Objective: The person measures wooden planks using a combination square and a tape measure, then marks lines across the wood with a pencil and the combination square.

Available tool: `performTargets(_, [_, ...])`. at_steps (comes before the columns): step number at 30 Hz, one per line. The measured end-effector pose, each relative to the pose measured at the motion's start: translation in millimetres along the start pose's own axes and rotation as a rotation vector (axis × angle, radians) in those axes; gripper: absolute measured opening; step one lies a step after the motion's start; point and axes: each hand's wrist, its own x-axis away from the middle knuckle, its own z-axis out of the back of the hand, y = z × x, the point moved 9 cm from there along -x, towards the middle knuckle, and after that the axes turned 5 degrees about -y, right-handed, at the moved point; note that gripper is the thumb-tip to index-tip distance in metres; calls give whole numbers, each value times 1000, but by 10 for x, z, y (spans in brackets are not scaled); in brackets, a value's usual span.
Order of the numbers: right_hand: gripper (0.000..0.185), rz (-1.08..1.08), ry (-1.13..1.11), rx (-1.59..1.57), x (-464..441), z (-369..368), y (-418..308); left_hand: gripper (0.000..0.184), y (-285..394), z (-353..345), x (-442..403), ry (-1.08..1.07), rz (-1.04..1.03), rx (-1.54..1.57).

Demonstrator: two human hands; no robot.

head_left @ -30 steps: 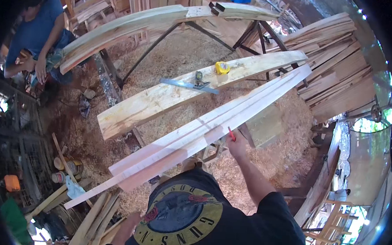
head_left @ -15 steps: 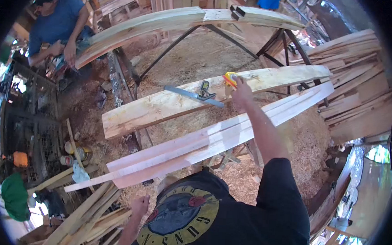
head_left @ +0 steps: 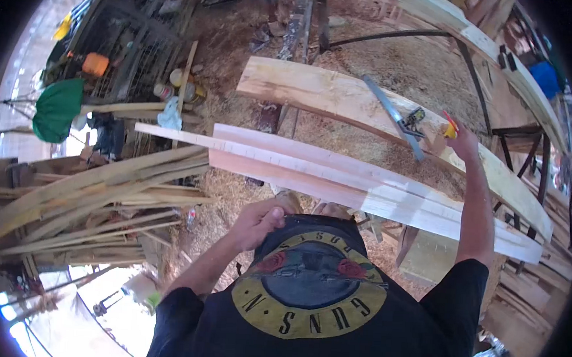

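My right hand [head_left: 464,144] is closed around a yellow tape measure [head_left: 451,129], with a red pencil [head_left: 449,116] sticking up from the same grip. It is over the far curved plank [head_left: 323,88]. On that plank lie a metal square [head_left: 387,105] and a small dark tool [head_left: 414,118] beside it. My left hand [head_left: 262,221] is in front of my waist with its fingers curled; whether they hold anything is hidden. Just beyond it, a pale board [head_left: 338,175] with a long narrow strip [head_left: 172,134] stretches across in front of me.
Loose timber strips [head_left: 110,198] are piled at the left. Behind them are a green cloth [head_left: 58,110], an orange container [head_left: 95,64] and a wire cage [head_left: 147,48]. Another long beam [head_left: 481,41] on dark metal legs crosses the upper right. Wood shavings [head_left: 223,201] cover the ground.
My right hand has gone from the near board to the far plank and taken hold of the tape measure. My left hand has risen to my waist. The view has turned left.
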Motion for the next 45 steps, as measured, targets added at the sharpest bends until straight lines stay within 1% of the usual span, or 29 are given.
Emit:
performTargets(2, [86,-33,-10,7,21,21,-1,88,970,-234,4,-147,-313,164])
performTargets(4, [86,-40,-17,0,47,10,-28,108,1701,-476,82,-378,-438,188])
performTargets(5, [86,-33,-13,-11,47,2,-7,109,2076,-566,150,-420,-742,340])
performTargets(6, [86,-26,-9,-23,35,-15,10,99,2345,-673,203,-429,-925,436])
performTargets(8, [86,-28,-4,7,-18,-63,60,97,2868,-678,372,-476,-1160,380])
performTargets(9, [86,-27,1,7,-35,-59,82,106,3037,-696,406,-519,-1206,229])
performTargets(15, [85,-51,-18,-11,-56,-151,142,69,2897,-750,267,-115,-1231,594])
performTargets(18, [87,-22,41,37,-112,-158,199,34,2659,-804,5,-156,-993,304])
performTargets(19, [87,-14,75,71,-133,-188,234,27,2493,-870,-134,-145,-877,43])
performTargets(20, [87,-11,108,105,-136,-199,303,21,2289,-909,-262,-135,-844,-95])
performTargets(21, [87,70,183,145,-95,-140,226,15,2031,-951,-393,-123,-806,-233])
performTargets(22, [86,8,107,144,-94,-130,229,12,1707,-951,-526,-134,-699,-279])
performTargets(23, [85,-51,29,140,-68,-63,129,13,1383,-920,-624,-141,-589,-325])
performTargets(24, [84,-109,-51,134,-56,-59,98,16,1154,-841,-657,-94,-541,-354])
performTargets(27, [81,-207,45,-124,-93,-65,352,23,517,-595,-633,-36,-343,-405])
performTargets(28, [80,-246,150,-193,-8,40,359,25,350,-517,-612,-29,-271,-414])
performTargets(29, [80,-283,256,-260,117,160,387,26,262,-434,-566,6,-272,-383])
performTargets(31, [74,-277,282,-626,299,288,412,28,198,-281,-501,83,-277,-317])
performTargets(32, [67,-228,283,-900,470,251,350,32,183,-281,-496,76,-244,-305])
performTargets(34, [57,-174,201,-1362,987,234,-291,40,303,-252,-504,61,-187,-282])
performTargets(35, [52,-167,116,-1548,1256,215,-738,46,417,-282,-527,67,-262,-348])
performTargets(36, [53,-166,21,-1630,1475,169,-1136,52,524,-359,-571,76,-336,-414])
performTargets(37, [54,-69,-63,-1610,1598,-3,-1341,59,633,-443,-611,85,-408,-480])
performTargets(39, [45,55,-243,-1665,1871,-94,-2077,71,958,-613,-678,50,-550,-502])
performTargets(40, [42,53,-331,-1724,1952,-359,-2217,78,1076,-693,-710,34,-619,-514])
performTargets(41, [42,43,-355,-1677,2033,-449,-2370,81,1117,-771,-763,15,-660,-502])
performTargets(42, [42,56,-394,-1712,2084,-548,-2552,85,1156,-853,-813,-7,-701,-490])
performTargets(43, [45,5,-399,-1737,2178,-472,-2775,89,1184,-917,-833,-29,-741,-476])
performTargets(45, [48,-80,-424,-1773,2264,-481,-2906,93,1090,-938,-911,-42,-675,-416])
